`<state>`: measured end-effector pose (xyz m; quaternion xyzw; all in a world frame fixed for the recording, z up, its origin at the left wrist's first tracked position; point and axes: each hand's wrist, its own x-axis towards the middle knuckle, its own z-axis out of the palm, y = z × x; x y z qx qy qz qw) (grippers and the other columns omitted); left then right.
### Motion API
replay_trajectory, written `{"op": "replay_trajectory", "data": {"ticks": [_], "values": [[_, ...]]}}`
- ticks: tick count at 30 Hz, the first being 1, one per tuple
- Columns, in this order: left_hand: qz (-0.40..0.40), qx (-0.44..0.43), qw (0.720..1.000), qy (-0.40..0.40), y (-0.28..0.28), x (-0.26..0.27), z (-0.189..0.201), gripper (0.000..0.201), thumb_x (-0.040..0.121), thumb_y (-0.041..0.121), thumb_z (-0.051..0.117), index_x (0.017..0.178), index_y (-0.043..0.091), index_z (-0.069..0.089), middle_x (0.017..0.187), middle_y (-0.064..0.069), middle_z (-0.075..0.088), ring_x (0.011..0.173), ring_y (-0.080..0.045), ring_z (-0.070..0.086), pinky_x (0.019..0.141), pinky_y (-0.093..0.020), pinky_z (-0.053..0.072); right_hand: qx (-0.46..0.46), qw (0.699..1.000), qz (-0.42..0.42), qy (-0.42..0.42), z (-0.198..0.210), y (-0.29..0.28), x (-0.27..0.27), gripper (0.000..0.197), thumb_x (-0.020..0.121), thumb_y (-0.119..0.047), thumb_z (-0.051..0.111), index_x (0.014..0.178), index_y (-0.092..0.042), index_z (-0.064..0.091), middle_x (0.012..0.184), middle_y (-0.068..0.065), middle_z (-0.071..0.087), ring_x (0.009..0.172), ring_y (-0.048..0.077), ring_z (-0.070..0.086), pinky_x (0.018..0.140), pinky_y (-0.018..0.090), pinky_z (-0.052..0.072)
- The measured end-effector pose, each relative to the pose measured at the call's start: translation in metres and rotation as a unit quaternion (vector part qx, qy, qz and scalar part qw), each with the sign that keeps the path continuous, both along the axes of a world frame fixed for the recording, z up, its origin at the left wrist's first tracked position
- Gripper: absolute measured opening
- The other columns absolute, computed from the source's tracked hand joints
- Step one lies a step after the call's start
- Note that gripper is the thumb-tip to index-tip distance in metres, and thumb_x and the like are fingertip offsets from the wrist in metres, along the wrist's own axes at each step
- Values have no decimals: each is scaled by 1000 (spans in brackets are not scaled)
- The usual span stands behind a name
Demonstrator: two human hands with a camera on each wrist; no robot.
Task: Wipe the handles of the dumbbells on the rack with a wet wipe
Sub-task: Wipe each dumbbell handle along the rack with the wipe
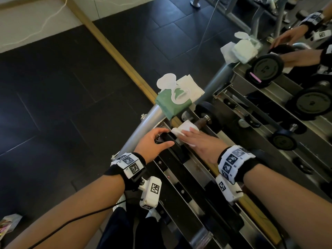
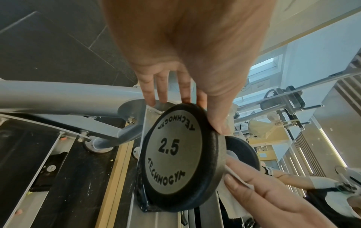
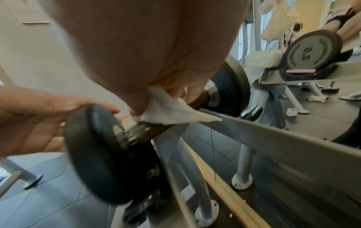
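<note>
While left hand (image 2: 187, 64) grips 2.5 dumbbell (image 2: 175, 155) plate, right hand (image 3: 156, 61) clamps wipe (image 3: 171, 112) round handle (image 3: 156, 131).

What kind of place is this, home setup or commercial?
Most likely a commercial gym: a grey metal dumbbell rack stands against a wall mirror, a black round 2.5 Technogym dumbbell sits on it, and black rubber floor tiles cover the ground.
</note>
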<state>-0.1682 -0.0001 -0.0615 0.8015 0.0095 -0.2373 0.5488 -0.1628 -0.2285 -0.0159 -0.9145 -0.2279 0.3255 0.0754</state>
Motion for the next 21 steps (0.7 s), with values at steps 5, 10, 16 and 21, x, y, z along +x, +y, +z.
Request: {"op": "replay_trajectory", "data": {"ticks": [5,10,16,21], "values": [[10,-10,999,47,1,6,-3,69,80,38,79,140,32,46,147,11,49,134,-6,41,114,-36,36,-3,991,-120,-52,-1,-18,24,55,103,-6,34,155,-16,22,165,5,10,152,24,3,124,42,8],[8,3,999,45,-1,4,-3,60,81,37,78,135,28,54,140,5,56,133,-14,48,113,-43,39,0,991,-129,-26,-2,2,-4,65,100,-1,36,157,-20,12,166,-3,1,152,21,-6,123,46,13],[-7,10,998,54,0,5,1,58,83,37,75,135,28,53,137,7,56,128,-13,51,102,-30,41,38,996,-80,2,-5,3,-12,69,98,1,45,157,-22,16,165,-2,6,152,20,1,123,43,13],[-11,9,998,57,0,5,4,57,85,38,75,136,29,52,137,6,57,125,-15,55,106,-33,43,34,981,-179,-67,1,-16,10,55,103,-6,35,155,-14,20,165,4,7,152,22,1,124,38,4]]}}
